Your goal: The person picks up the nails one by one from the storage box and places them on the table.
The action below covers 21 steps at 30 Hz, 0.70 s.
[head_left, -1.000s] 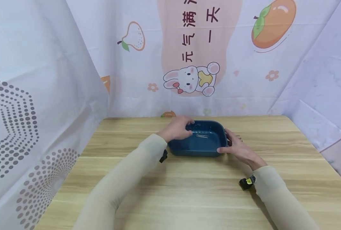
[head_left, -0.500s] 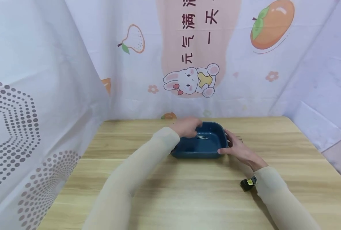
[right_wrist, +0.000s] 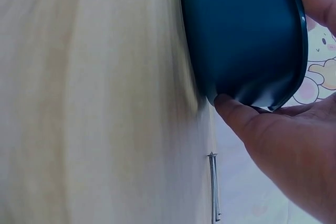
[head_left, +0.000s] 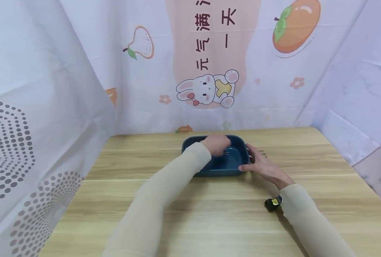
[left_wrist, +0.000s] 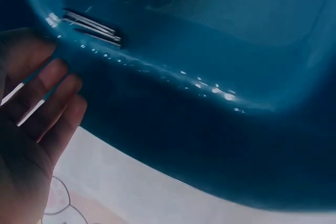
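Observation:
A deep blue rectangular dish [head_left: 221,172] with rounded corners stands near the table's far edge. Several thin metal nails [left_wrist: 93,27] lie side by side on its floor. Over the inside of the dish hangs my left hand [head_left: 217,144], which partly covers the nails in the head view. In the left wrist view its fingers [left_wrist: 68,116] are loosely extended close to the nails and hold nothing. My right hand [head_left: 263,167] grips the dish's right end, thumb at the front corner and fingers around the far side. More nails [right_wrist: 213,187] lie on the table just right of the dish.
The wood-grain table [head_left: 203,217] extends toward me and to both sides. Behind it hangs a printed cloth [head_left: 139,89], with white sheets at left and right. A small black camera [head_left: 272,204] is strapped to the right wrist.
My left hand has moved right, from the dish's left rim to over the nails inside. The right hand keeps its hold on the right end. The head view has shifted slightly.

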Tool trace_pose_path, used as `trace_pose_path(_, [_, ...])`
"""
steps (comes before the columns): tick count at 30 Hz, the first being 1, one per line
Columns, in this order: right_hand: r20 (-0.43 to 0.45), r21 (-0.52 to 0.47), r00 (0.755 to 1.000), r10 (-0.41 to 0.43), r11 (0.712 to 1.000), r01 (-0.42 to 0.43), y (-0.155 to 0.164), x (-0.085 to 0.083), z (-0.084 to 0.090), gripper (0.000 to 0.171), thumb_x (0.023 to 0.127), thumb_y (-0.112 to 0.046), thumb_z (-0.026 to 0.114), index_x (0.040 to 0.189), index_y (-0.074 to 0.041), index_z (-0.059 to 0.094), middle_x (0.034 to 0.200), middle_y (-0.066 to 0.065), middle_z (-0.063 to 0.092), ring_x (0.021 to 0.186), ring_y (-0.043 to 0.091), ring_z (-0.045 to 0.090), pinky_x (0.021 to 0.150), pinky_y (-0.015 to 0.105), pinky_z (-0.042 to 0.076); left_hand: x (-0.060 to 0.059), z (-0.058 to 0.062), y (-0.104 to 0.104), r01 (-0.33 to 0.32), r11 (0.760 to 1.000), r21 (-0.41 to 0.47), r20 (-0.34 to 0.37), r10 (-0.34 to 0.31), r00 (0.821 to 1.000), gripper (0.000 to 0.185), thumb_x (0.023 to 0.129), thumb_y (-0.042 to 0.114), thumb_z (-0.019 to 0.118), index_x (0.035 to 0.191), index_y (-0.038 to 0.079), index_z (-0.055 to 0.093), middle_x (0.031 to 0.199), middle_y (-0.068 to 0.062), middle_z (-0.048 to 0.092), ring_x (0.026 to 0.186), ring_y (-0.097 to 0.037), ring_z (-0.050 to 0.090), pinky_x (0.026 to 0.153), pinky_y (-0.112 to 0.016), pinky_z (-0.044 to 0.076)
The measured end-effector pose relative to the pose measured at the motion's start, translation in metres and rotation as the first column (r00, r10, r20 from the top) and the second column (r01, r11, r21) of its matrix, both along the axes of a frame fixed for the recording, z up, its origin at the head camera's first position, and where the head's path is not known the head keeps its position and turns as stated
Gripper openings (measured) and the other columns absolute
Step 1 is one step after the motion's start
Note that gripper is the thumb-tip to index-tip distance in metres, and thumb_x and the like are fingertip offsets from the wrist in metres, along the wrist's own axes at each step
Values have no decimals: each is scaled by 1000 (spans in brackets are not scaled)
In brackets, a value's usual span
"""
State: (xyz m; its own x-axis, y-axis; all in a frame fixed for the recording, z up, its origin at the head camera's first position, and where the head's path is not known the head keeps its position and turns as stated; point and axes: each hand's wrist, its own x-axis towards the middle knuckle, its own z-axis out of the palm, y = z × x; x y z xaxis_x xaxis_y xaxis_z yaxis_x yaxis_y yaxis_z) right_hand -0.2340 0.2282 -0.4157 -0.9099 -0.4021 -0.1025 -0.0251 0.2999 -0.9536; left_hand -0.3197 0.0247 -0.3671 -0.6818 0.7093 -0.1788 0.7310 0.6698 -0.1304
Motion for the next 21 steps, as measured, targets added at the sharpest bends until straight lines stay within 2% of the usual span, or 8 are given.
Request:
trace_pose_path(6, [-3,-5,1000,7,1000,-7,-1,0,0,107,82,-22,74,153,-11,-4,158,20,1,143,41,4,110,59,14,-1,-9,3,-14,999,-51,-27,13,1000,20,91,16,63,110,19,67,95,4,62,81,-14,54,77,-31,50])
trace_pose_path(12, [2,0,1000,7,1000,-7,0,1,1,107,82,-23,75,153,-10,-4,158,20,1,143,40,5,110,59,14,-2,-13,5,24,992,-121,-75,-33,997,24,93,16,61,116,19,66,102,2,65,84,-13,57,85,-31,49])
trace_pose_path(17, [11,-9,1000,10,1000,-10,-1,1,0,105,83,-21,74,154,-11,-3,158,18,2,143,39,6,110,58,14,-4,-17,5,73,982,-176,-114,-94,989,21,94,15,60,113,21,68,100,3,66,81,-13,58,80,-30,50])
trace_pose_path(21, [9,-8,1000,10,1000,-10,-2,0,1,103,84,-21,73,154,-11,-2,158,18,2,143,39,6,110,58,15,-4,-18,6,76,982,-174,-104,-95,990,20,94,14,59,111,20,68,98,3,67,79,-13,59,77,-30,51])
